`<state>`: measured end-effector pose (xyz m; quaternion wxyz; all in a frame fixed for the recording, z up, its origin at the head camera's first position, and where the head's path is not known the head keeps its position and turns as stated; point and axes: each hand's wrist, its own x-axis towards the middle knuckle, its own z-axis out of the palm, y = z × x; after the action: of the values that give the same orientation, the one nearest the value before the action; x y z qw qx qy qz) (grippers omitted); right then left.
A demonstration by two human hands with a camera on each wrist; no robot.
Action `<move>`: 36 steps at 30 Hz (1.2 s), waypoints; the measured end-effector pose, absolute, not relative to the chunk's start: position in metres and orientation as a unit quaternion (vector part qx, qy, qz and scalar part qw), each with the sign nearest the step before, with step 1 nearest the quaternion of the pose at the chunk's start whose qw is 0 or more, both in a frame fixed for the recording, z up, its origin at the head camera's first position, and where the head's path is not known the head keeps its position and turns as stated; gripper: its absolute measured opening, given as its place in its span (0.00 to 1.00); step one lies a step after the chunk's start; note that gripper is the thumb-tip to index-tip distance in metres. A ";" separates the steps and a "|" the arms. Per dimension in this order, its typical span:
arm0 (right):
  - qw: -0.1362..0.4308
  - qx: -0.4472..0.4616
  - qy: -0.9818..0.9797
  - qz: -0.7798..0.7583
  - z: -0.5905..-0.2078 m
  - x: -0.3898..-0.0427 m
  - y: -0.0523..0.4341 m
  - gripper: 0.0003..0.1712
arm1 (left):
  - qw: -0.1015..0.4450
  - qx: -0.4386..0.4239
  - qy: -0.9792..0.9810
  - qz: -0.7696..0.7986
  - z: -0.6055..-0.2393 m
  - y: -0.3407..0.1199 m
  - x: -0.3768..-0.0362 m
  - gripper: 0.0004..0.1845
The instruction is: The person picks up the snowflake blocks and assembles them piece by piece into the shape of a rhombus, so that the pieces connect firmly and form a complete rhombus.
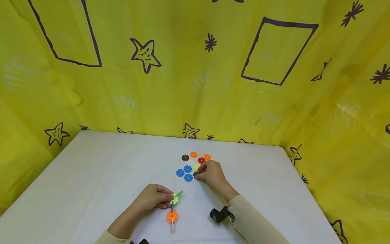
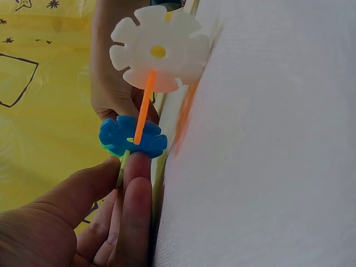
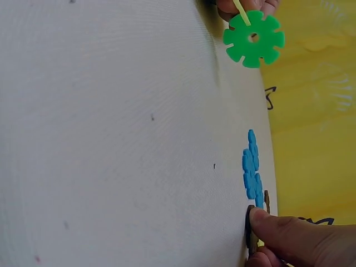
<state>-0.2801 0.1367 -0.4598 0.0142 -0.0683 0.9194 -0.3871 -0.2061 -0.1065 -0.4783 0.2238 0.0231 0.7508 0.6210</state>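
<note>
L hand [image 1: 153, 197] pinches yellow-green notched plastic disc [image 1: 175, 200]; R hand [image 1: 213, 173] pinches dk-brown notched plastic disc [image 3: 248, 227], w/ room to white tabletop's [image 1: 122, 162] far edge.

A chain [image 1: 172, 216] of five notched, round discs, each with a small centre hole, ran from a green disc [image 3: 240, 38] through yellow [image 1: 175, 200], blue [image 2: 130, 133] and orange to a white disc [image 2: 133, 47] nearest the person. The discs were slotted crosswise, neighbours turned at angles, and the left fingers [image 2: 138, 194] pinched the yellow one. A separate dark brown disc [image 3: 250, 228], pinched at its edge by the right fingers [image 3: 263, 258], was farther up the worktop [image 1: 122, 162].
</note>
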 end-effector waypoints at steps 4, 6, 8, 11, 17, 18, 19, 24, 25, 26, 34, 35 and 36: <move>0.027 -0.063 0.919 -0.389 -0.459 -0.281 0.137 0.12 | 0.224 0.025 0.754 0.617 -0.478 -0.107 -0.206 0.14; 0.033 -0.059 0.920 -0.387 -0.459 -0.281 0.138 0.13 | 0.224 0.024 0.756 0.615 -0.478 -0.107 -0.206 0.14; 0.039 -0.052 0.920 -0.386 -0.460 -0.282 0.138 0.14 | 0.224 0.025 0.757 0.613 -0.478 -0.106 -0.206 0.14; 0.041 -0.044 0.919 -0.390 -0.460 -0.281 0.139 0.15 | 0.224 0.020 0.760 0.609 -0.477 -0.105 -0.205 0.14; 0.036 -0.035 0.919 -0.391 -0.462 -0.280 0.139 0.15 | 0.223 0.014 0.766 0.603 -0.477 -0.104 -0.205 0.14; 0.037 -0.034 0.919 -0.392 -0.462 -0.280 0.139 0.15 | 0.223 0.013 0.766 0.602 -0.477 -0.104 -0.205 0.14; 0.039 -0.034 0.918 -0.393 -0.462 -0.280 0.140 0.14 | 0.223 0.012 0.767 0.602 -0.477 -0.105 -0.205 0.13; 0.046 -0.032 0.917 -0.395 -0.463 -0.277 0.143 0.11 | 0.227 0.013 0.765 0.602 -0.478 -0.104 -0.207 0.13; 0.046 -0.032 0.917 -0.395 -0.463 -0.276 0.144 0.11 | 0.227 0.014 0.765 0.603 -0.479 -0.104 -0.207 0.13; 0.046 -0.031 0.917 -0.396 -0.464 -0.276 0.145 0.11 | 0.227 0.014 0.765 0.603 -0.479 -0.104 -0.207 0.13; 0.081 -0.015 0.880 -0.467 -0.468 -0.270 0.147 0.10 | 0.226 0.016 0.764 0.604 -0.477 -0.105 -0.206 0.14; 0.087 -0.012 0.873 -0.479 -0.468 -0.268 0.147 0.11 | 0.226 0.016 0.764 0.605 -0.477 -0.104 -0.206 0.14; 0.092 -0.010 0.866 -0.491 -0.468 -0.267 0.148 0.11 | 0.225 0.016 0.763 0.605 -0.477 -0.104 -0.206 0.14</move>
<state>-0.2671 0.1476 -0.4679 0.0919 -0.0102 0.8660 -0.4914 -0.2057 -0.1044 -0.4767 0.2254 0.0158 0.7634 0.6051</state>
